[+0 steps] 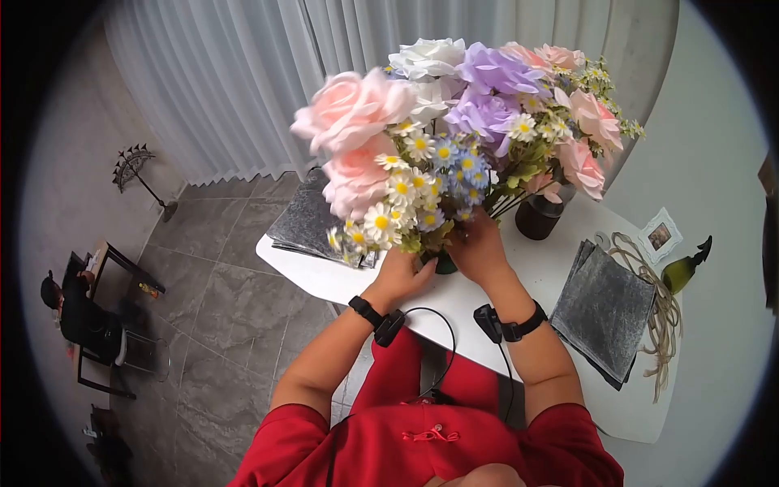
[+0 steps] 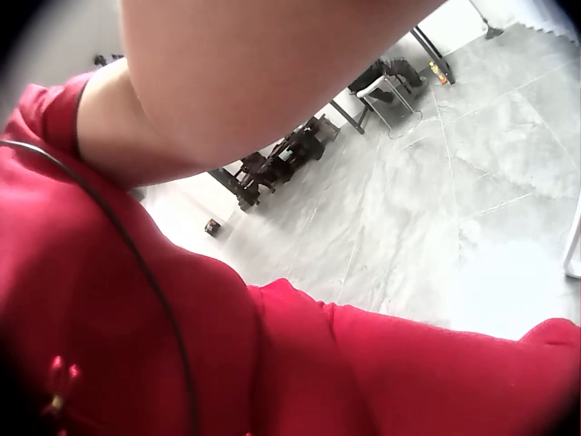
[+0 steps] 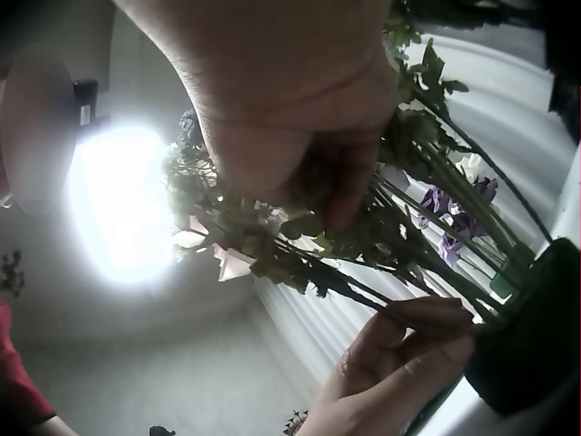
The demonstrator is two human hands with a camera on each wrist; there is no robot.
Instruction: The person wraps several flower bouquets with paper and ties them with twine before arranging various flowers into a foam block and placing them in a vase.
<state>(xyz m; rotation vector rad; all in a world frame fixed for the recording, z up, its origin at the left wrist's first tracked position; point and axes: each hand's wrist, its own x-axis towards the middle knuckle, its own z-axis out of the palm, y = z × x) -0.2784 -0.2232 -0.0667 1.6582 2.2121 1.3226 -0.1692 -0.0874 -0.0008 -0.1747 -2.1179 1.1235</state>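
Arrangement of pink, white and lavender roses with small white-and-yellow daisies and blue blossoms (image 1: pixel 462 166), upright over the near edge of a white, round-cornered table (image 1: pixel 621 410). Its green leafy stems (image 3: pixel 445 173) run into a dark green, solid-looking base (image 3: pixel 536 336). The left hand (image 3: pixel 399 372) pinches a stem between thumb and bent fingers, just beside the base. The right hand (image 1: pixel 479 250) reaches in among the stems higher up, fingers curled inward; foliage and shadow hide whether it grips anything. Beyond the right hand stands a dark brown cylindrical vessel (image 1: pixel 539 219). Farther right lie mottled grey flat sheets (image 1: pixel 604 304), a beige cord bundle (image 1: pixel 665 325), a white ornate picture frame (image 1: pixel 649 243) and a green bottle with a black nozzle (image 1: pixel 676 276). More grey sheets (image 1: pixel 304 219) lie at the table's left end. Behind hangs a pale pleated curtain (image 1: pixel 219 89).
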